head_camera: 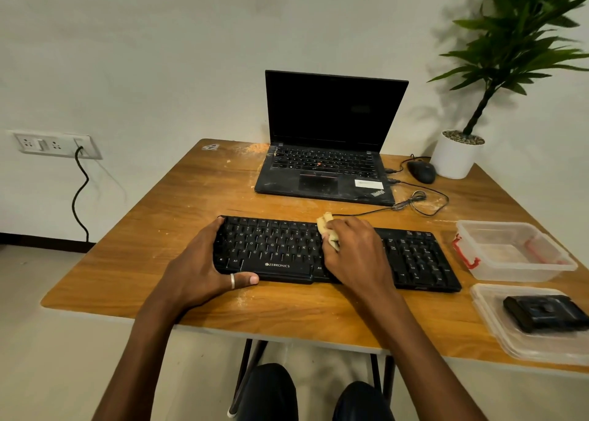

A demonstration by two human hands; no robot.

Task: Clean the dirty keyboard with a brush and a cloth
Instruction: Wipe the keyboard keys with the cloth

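**Keyboard wipe in progress: cloth on centre keys, left end braced**

Far left, a wall socket (54, 144) with a dark cable hanging from it. The wooden table (153, 229) has a smooth grained top with pale dust and crumbs scattered on it.

The left hand (200, 267) grasps the left end of the keyboard (417, 258), with the thumb laid along the front edge and the fingers curled over the end. The keyboard lies flat near the table's front edge. It is a long, black, rigid plastic slab, judged light and liable to slide on the smooth top, so bracing one end is sound. Keycaps are raised and could catch the fabric.

At centre, the right hand (360, 255) clutches a bunched pale cloth (325, 224) and presses it onto the keys. The cloth is soft and limp, best held wadded as it is.

Behind stands an open black laptop (325, 172), its deck visibly dusty. To the right is a clear plastic tub (510, 251) with red clips, and a clear lid (497, 325) holding a black object. No brush can be identified.
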